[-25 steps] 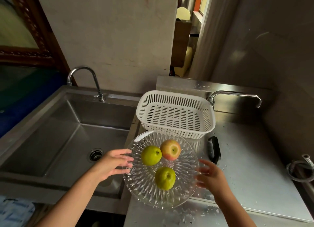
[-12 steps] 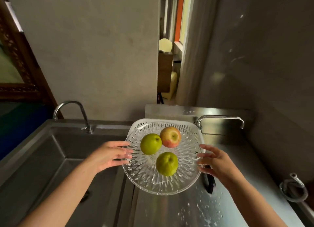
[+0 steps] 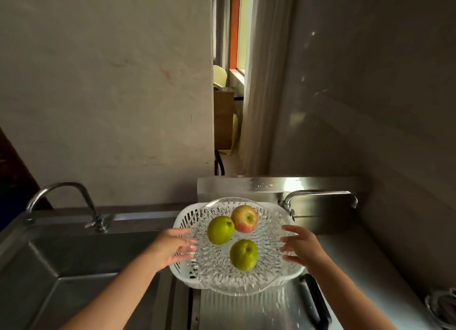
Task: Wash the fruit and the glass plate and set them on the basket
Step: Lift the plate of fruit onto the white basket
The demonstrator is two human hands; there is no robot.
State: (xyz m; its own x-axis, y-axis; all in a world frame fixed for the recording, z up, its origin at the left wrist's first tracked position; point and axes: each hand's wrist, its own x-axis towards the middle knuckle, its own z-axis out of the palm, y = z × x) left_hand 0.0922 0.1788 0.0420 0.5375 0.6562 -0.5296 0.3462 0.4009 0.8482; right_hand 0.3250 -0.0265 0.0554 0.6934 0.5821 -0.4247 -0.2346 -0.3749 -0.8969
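A cut-glass plate sits level over the white slotted basket, covering most of it. I cannot tell whether the plate rests on the basket's rim. On the plate lie two green fruits and a red-yellow apple. My left hand grips the plate's left rim with its fingertips. At the right rim, my right hand does the same, fingers spread.
A steel sink with a curved tap lies to the left. A second tap juts out behind the basket on the right. A black-handled tool lies on the wet steel counter near my right arm. A coiled hose sits far right.
Both hands have carried the plate with the fruit up and away from me, from the counter in front of the basket to over the basket. The camera has tilted upward.
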